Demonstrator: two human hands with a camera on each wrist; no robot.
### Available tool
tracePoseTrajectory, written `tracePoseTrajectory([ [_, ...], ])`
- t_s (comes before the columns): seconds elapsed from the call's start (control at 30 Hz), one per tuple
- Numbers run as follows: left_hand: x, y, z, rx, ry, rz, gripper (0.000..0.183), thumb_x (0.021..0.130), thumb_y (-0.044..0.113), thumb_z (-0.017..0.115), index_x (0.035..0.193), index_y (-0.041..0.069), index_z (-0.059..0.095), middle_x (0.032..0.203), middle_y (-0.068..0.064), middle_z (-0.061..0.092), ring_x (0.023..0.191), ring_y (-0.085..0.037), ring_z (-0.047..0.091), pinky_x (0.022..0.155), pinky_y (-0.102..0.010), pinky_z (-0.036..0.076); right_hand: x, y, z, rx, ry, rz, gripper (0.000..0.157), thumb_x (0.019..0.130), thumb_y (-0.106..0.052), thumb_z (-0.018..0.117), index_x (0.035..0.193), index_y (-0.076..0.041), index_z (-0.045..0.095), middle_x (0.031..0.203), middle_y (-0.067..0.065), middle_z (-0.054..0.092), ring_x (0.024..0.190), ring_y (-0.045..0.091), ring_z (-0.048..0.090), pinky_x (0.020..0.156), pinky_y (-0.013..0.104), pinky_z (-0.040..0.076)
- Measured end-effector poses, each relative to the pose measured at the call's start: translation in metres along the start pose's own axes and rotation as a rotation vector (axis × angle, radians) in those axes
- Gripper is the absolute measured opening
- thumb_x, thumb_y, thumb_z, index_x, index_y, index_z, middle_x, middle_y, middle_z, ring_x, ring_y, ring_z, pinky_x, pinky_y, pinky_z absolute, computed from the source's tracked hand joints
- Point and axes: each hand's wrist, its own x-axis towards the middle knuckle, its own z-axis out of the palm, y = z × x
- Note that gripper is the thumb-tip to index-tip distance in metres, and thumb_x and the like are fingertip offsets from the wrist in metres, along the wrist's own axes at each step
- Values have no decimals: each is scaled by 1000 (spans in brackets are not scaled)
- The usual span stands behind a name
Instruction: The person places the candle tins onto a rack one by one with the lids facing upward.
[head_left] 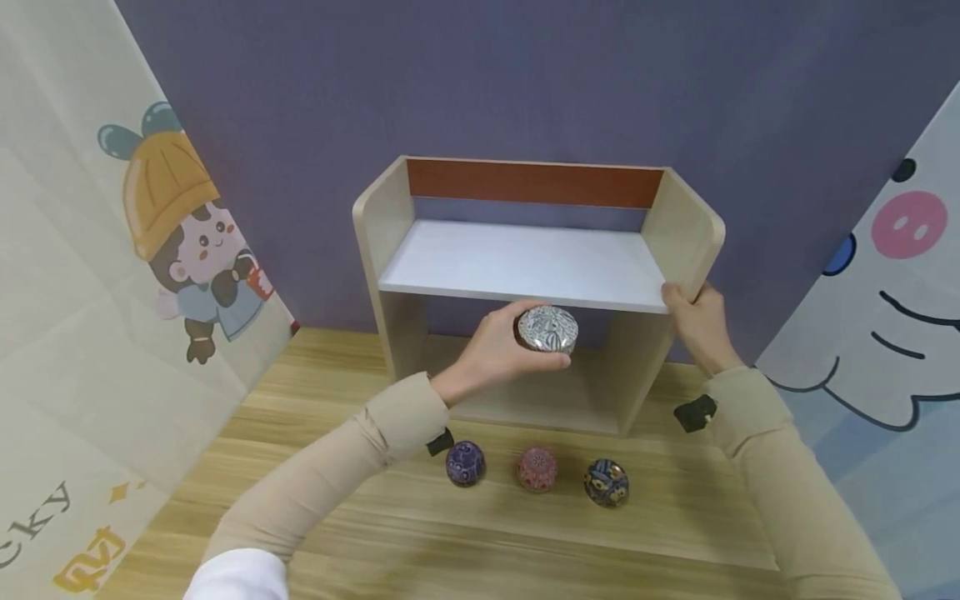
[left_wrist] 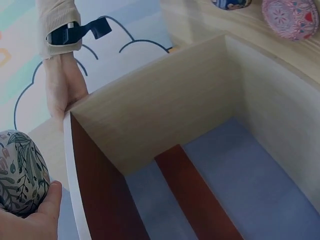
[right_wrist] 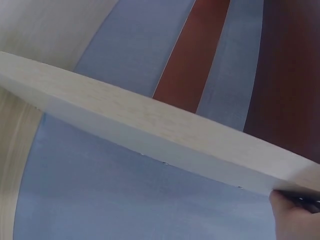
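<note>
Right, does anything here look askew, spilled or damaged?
Nothing stands out: the round purple tin, round pink tin and round blue-patterned tin sit in a rough row, the left hand grips a round leaf-patterned tin, and the upright beige wooden shelf shows no visible damage.

A smooth slate-blue backdrop [head_left: 525,75] rises behind. At left, an off-white sheet [head_left: 67,292] bears a printed cartoon child [head_left: 198,233] in a yellow-orange cap (with orange lettering [head_left: 90,562] lower down). At right, a white-and-pale-blue sheet [head_left: 840,354] shows a round pink cartoon snout [head_left: 910,242]. Below extends a pale wood-grain tabletop [head_left: 525,546].
</note>
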Motion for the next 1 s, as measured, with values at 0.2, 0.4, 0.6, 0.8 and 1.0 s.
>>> tracePoseTrajectory([
  [0.2,12,8,5,50,-8,-5,71,66,34,80,128,17,50,114,-1,61,98,-13,59,82,-24,50,1,-2,-6,-45,-33,3,51,90,-33,48,123,6,44,111,17,52,81,4,48,68,16,41],
  [0.4,23,19,3,54,-48,2,72,69,35,78,131,16,46,116,-1,58,100,-12,58,81,-24,50,4,-6,-15,-82,-133,28,66,89,-40,53,133,5,37,123,21,49,89,4,49,73,15,40],
  [0.6,38,26,5,55,-73,27,73,70,37,78,132,14,46,115,0,59,97,-10,57,80,-23,49,4,-4,-21,-108,-178,-4,67,87,-42,56,131,5,39,119,21,51,84,0,49,71,13,41],
  [0.8,55,31,13,52,-90,18,73,70,36,77,132,14,46,116,0,58,98,-9,56,79,-22,49,6,0,-21,-100,-172,-29,62,87,-39,57,127,6,43,104,11,56,78,-2,51,68,13,43],
  [1.0,73,36,18,79,-87,24,74,68,39,78,131,15,47,115,2,59,97,-8,56,80,-19,47,8,2,-23,-100,-177,-67,58,88,-34,57,126,8,43,101,9,56,76,-3,51,66,12,44],
])
